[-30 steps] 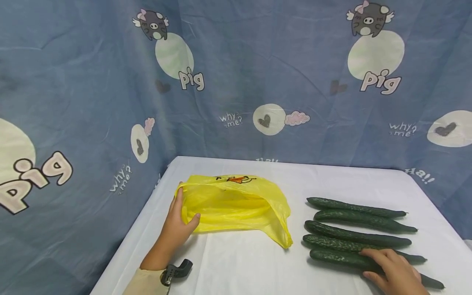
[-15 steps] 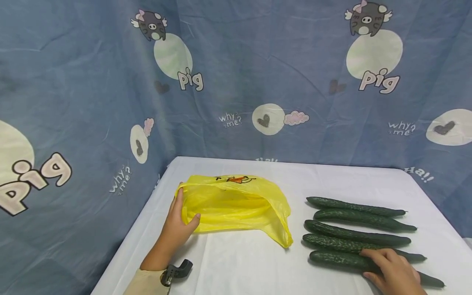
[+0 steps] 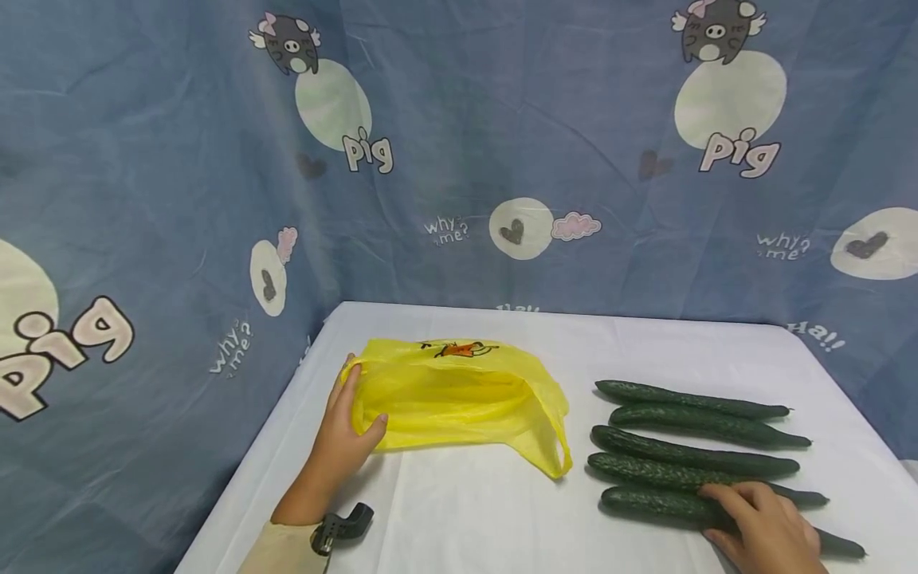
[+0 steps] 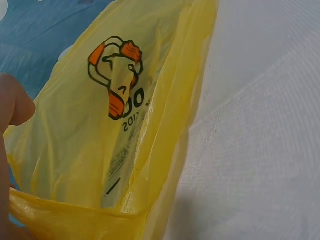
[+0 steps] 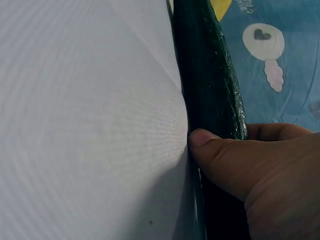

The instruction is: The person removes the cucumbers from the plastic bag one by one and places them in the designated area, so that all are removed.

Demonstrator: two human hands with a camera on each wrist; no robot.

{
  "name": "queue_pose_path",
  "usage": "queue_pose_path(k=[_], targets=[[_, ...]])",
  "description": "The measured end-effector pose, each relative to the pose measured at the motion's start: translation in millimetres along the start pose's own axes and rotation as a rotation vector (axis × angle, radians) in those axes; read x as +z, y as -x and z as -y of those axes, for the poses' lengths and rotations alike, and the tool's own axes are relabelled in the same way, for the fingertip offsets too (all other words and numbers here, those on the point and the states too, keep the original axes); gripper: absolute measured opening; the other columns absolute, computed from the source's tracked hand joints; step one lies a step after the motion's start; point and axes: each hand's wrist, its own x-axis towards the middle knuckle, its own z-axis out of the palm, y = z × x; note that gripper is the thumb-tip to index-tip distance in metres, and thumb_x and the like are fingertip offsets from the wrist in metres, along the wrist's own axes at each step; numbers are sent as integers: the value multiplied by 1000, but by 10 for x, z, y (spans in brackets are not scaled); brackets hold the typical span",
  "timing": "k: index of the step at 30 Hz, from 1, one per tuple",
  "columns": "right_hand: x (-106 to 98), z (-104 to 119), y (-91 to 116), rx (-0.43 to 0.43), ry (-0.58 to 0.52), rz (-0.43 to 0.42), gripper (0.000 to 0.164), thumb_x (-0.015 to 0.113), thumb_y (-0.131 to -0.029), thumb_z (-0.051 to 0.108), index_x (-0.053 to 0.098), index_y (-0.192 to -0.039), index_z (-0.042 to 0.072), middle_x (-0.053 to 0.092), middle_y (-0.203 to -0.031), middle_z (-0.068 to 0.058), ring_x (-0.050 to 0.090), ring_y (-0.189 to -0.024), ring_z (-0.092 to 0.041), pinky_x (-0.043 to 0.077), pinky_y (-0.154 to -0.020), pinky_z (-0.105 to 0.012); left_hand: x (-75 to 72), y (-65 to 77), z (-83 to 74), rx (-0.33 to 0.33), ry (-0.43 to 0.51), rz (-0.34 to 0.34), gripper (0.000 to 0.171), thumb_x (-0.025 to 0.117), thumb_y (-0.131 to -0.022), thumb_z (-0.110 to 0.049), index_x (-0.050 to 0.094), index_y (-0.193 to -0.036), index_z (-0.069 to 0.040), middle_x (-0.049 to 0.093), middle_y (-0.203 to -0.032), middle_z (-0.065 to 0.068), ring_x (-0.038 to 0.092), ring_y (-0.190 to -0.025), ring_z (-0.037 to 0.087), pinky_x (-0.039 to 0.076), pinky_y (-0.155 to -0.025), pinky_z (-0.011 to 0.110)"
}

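Note:
A yellow plastic bag (image 3: 445, 399) lies on the white table with its mouth spread toward me. My left hand (image 3: 344, 434) holds its left end, thumb at the near side and fingers up at the far rim. In the left wrist view, the bag (image 4: 75, 165) shows an orange and black print through its thin film. At the right lie several long dark green cucumbers in a row. Around the nearest cucumber (image 3: 656, 504), my right hand (image 3: 770, 526) has its thumb on the near side and its fingers on the far side. The right wrist view shows this cucumber (image 5: 207, 75) lying along the cloth.
Beyond the gripped one are other cucumbers (image 3: 688, 457), lying side by side close together. White cloth (image 3: 459, 510) covers the table. A blue printed curtain (image 3: 445, 143) hangs behind and to the left. My left wrist bears a black strap mount (image 3: 340, 526).
The bag's lower right corner has shifted slightly to the right, and my left fingers have moved a little at its rim. My right hand stays on the nearest cucumber.

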Motion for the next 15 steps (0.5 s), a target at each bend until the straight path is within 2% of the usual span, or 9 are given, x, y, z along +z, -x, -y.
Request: queue_pose_path(k=[4, 8, 12, 15], targets=[[29, -13, 45, 22, -12, 5, 62, 96, -69, 35, 72, -124, 19, 63, -111, -13, 59, -98, -42, 45, -69, -61, -6, 38, -5, 22, -7, -10, 78, 74, -93, -11, 39, -163, -18, 1, -177, -5, 15, -160, 42, 28, -116, 76], [13, -37, 53, 42, -16, 23, 70, 96, -66, 43, 72, -126, 18, 64, -113, -14, 60, -99, -43, 46, -70, -63, 11, 62, -34, 49, 22, -34, 57, 74, -93, -9, 59, -148, -16, 0, -177, -1, 18, -157, 47, 30, -113, 78], [-38, -39, 48, 49, -23, 71, 85, 92, -65, 61, 69, -132, 14, 63, -119, -18, 59, -103, -46, 46, -72, -65, 24, 101, -71, 107, 91, -109, 36, 74, -92, -2, 73, -126, -11, 6, -176, -3, 15, -158, 39, 23, -120, 72], [-111, -2, 28, 17, -24, 67, 91, 85, -68, 71, 67, -135, 12, 63, -123, -20, 60, -105, -46, 48, -73, -65, 25, 144, -123, 171, 98, -180, 33, 72, -88, 5, 73, -116, -13, 14, -174, 0, 14, -157, 32, 20, -121, 70]])
